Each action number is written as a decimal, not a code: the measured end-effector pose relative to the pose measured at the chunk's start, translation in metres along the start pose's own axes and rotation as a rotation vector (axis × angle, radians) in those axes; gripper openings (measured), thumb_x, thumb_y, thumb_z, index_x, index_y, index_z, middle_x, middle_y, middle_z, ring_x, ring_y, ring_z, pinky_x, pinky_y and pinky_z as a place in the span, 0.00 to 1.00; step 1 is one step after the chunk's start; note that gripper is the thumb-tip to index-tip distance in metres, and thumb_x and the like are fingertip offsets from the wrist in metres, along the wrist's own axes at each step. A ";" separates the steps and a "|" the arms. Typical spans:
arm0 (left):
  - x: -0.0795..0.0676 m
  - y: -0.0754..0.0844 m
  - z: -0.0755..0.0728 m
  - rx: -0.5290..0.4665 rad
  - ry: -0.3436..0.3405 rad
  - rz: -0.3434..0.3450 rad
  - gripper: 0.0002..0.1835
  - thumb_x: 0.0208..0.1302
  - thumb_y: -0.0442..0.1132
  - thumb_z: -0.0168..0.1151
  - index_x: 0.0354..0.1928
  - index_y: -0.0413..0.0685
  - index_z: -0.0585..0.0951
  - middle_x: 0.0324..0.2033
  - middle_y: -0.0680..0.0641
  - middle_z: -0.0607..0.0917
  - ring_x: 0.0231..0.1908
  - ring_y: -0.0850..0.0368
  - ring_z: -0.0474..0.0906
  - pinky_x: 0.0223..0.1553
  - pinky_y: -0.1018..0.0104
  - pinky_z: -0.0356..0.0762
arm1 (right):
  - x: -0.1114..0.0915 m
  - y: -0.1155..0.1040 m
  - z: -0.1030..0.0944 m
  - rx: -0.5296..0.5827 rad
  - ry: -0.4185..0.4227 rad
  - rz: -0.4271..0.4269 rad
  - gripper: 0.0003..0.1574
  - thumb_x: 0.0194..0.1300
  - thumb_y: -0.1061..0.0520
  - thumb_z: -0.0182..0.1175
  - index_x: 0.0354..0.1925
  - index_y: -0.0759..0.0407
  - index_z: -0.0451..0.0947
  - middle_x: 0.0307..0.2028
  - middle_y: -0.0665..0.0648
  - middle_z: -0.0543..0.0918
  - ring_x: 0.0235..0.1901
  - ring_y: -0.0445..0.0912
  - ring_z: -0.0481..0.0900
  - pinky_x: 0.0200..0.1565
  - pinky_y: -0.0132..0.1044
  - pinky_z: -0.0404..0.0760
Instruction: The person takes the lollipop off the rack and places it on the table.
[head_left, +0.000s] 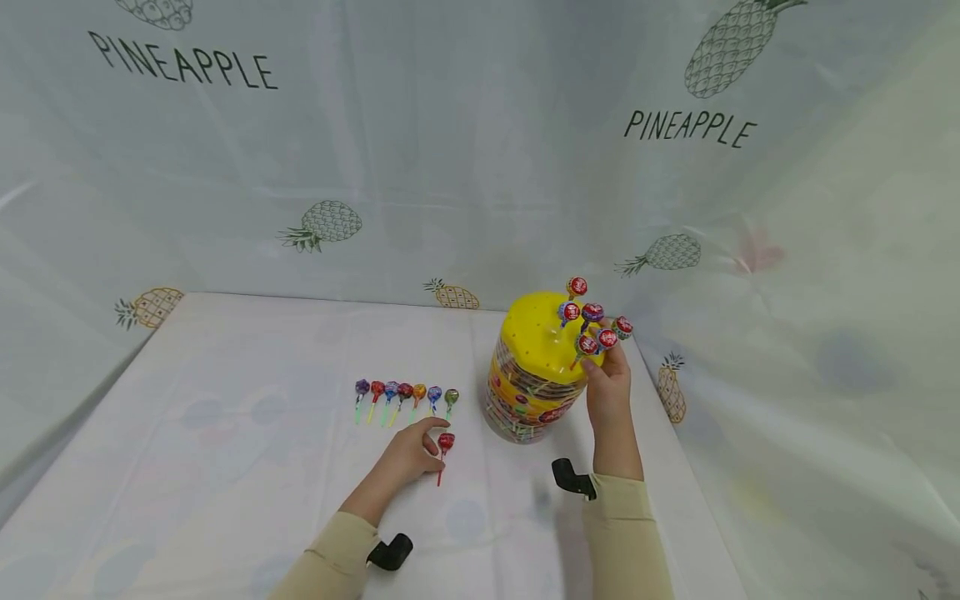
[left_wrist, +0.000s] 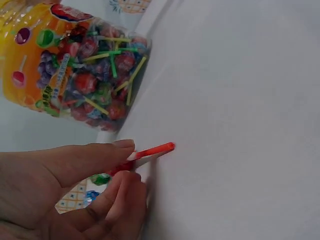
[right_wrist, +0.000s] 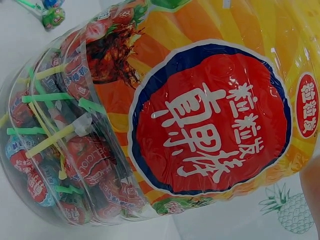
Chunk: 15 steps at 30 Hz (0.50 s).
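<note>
In the head view, my left hand pinches a red lollipop between thumb and fingers, low over the white tabletop. Its red stick juts past the fingertips in the left wrist view. My right hand is at the right edge of the yellow lid of a big candy jar, thumb towards the front. Several wrapped lollipops stand up from the lid, one of them a red-topped lollipop at the back. I cannot tell whether the right fingers grip the lid or a stick.
Left of the jar, several lollipops lie in a row, a purple one at one end and a green one at the other. More lollipops show through the jar's clear base. A pineapple-print sheet hangs behind the table.
</note>
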<state>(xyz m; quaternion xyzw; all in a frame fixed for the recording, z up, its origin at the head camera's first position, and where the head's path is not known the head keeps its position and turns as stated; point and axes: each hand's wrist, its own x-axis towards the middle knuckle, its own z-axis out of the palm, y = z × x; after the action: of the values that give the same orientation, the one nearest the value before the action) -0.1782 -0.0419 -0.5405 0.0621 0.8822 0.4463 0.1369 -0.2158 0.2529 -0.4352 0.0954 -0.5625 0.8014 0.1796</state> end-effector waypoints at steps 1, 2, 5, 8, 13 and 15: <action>0.000 0.003 -0.003 -0.004 0.006 -0.006 0.34 0.47 0.30 0.77 0.59 0.49 0.77 0.27 0.51 0.77 0.25 0.55 0.71 0.26 0.63 0.70 | 0.000 0.000 0.000 0.001 -0.003 -0.004 0.37 0.62 0.76 0.50 0.67 0.55 0.70 0.69 0.54 0.65 0.69 0.50 0.58 0.69 0.40 0.55; 0.001 0.007 -0.007 -0.010 0.012 -0.009 0.34 0.47 0.30 0.76 0.60 0.49 0.77 0.28 0.51 0.77 0.26 0.55 0.71 0.27 0.63 0.71 | 0.000 0.001 0.000 0.006 -0.006 -0.009 0.36 0.62 0.76 0.49 0.67 0.56 0.70 0.69 0.55 0.65 0.69 0.50 0.57 0.70 0.41 0.54; 0.004 0.024 -0.022 -0.057 0.023 0.005 0.33 0.49 0.31 0.76 0.60 0.50 0.77 0.30 0.50 0.78 0.28 0.55 0.72 0.28 0.63 0.72 | 0.000 0.001 -0.001 -0.004 -0.001 -0.003 0.36 0.62 0.76 0.49 0.65 0.57 0.72 0.70 0.54 0.64 0.69 0.49 0.57 0.70 0.41 0.54; 0.006 0.049 -0.040 -0.108 0.036 0.061 0.32 0.51 0.32 0.75 0.60 0.52 0.78 0.33 0.50 0.79 0.29 0.55 0.75 0.29 0.63 0.73 | 0.000 0.001 0.000 -0.015 0.002 0.003 0.35 0.62 0.76 0.50 0.66 0.57 0.71 0.71 0.54 0.62 0.70 0.49 0.56 0.70 0.40 0.54; 0.008 0.095 -0.068 -0.137 0.058 0.186 0.30 0.54 0.33 0.74 0.60 0.58 0.78 0.38 0.50 0.81 0.34 0.57 0.77 0.30 0.64 0.76 | 0.000 -0.001 0.000 -0.025 0.006 0.017 0.36 0.62 0.75 0.50 0.66 0.57 0.71 0.71 0.54 0.61 0.70 0.49 0.55 0.69 0.39 0.55; 0.008 0.111 -0.076 -0.144 0.057 0.233 0.30 0.55 0.34 0.73 0.60 0.59 0.78 0.41 0.50 0.81 0.37 0.57 0.78 0.32 0.64 0.78 | 0.000 -0.001 0.000 -0.029 0.011 0.026 0.37 0.61 0.76 0.49 0.67 0.56 0.70 0.71 0.53 0.62 0.70 0.49 0.56 0.69 0.39 0.55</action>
<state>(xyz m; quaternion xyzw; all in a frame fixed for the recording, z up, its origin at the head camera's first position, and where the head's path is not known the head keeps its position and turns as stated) -0.2102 -0.0326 -0.4094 0.1414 0.8382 0.5228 0.0634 -0.2151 0.2533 -0.4346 0.0812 -0.5742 0.7959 0.1738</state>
